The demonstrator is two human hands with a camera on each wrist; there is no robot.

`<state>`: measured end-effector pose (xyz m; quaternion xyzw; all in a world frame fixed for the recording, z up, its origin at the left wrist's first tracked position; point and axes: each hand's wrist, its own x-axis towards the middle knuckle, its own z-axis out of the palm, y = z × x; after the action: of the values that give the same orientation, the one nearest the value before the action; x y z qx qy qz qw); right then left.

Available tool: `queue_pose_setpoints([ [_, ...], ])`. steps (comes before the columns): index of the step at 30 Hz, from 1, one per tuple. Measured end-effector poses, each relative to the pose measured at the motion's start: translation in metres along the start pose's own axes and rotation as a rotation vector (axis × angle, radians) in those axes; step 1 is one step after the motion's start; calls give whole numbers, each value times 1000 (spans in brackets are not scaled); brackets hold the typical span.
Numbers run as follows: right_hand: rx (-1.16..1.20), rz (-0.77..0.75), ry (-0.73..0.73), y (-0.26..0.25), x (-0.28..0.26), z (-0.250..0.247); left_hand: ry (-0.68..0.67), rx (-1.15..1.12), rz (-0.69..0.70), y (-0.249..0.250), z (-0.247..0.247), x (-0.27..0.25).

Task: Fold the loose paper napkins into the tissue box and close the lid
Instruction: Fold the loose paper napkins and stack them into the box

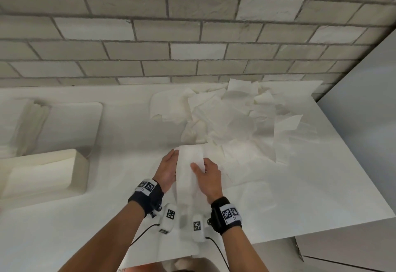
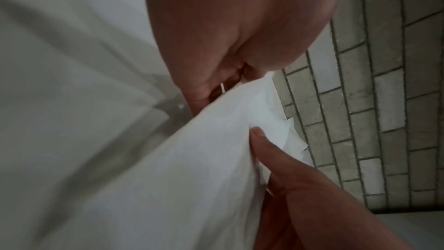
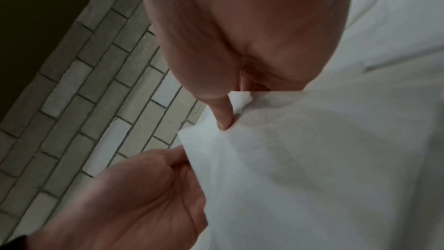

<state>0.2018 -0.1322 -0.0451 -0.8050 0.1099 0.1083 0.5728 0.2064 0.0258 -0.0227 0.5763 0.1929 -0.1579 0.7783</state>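
Note:
A white paper napkin [image 1: 188,177] hangs folded lengthwise between both hands above the white counter [image 1: 300,196]. My left hand [image 1: 169,169] holds its left edge, fingers curled behind the sheet [image 3: 177,159]. My right hand [image 1: 209,174] pinches the right side, with the thumb [image 3: 224,121] on top and the fingers underneath. In the left wrist view the napkin [image 2: 192,159] fills the middle, with the right thumb [image 2: 259,140] pressed on it. The open tissue box [image 1: 81,171] sits to the left with folded napkins inside. Its lid [image 1: 72,126] lies behind it.
A heap of loose napkins [image 1: 231,119] covers the back right of the counter against the brick wall [image 1: 192,36]. A grey cabinet side [image 1: 364,121] stands at the right. The counter's front edge runs close to my wrists.

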Motion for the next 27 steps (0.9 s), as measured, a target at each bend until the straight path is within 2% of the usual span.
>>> queue_pose_setpoints([
  [3, -102, -16, 2, 5, 6, 5, 72, -7, -14, -1, 0, -1],
  [6, -201, -62, -13, -3, 7, 2, 77, 18, -39, 4, 4, -4],
  [9, -239, -162, -40, -20, -2, -18, 143, 178, 77, -3, -1, 1],
  [11, -372, -241, -77, -25, -6, -45, 166, 243, 140, -12, -10, 8],
  [15, -968, -270, -440, -3, -11, -105, 166, 214, 143, -9, -20, 2],
  [18, -1174, -323, -500, 11, -15, -125, 144, 130, 122, -1, -23, -12],
  [23, -1128, -323, -555, 13, -9, -132, 110, 59, 121, 9, -26, -29],
  [25, -990, -347, -607, 7, -10, -128, 114, 48, 142, 13, -31, -34],
  [27, -750, -359, -668, -14, -18, -114, 124, 35, 157, 20, -35, -38],
])
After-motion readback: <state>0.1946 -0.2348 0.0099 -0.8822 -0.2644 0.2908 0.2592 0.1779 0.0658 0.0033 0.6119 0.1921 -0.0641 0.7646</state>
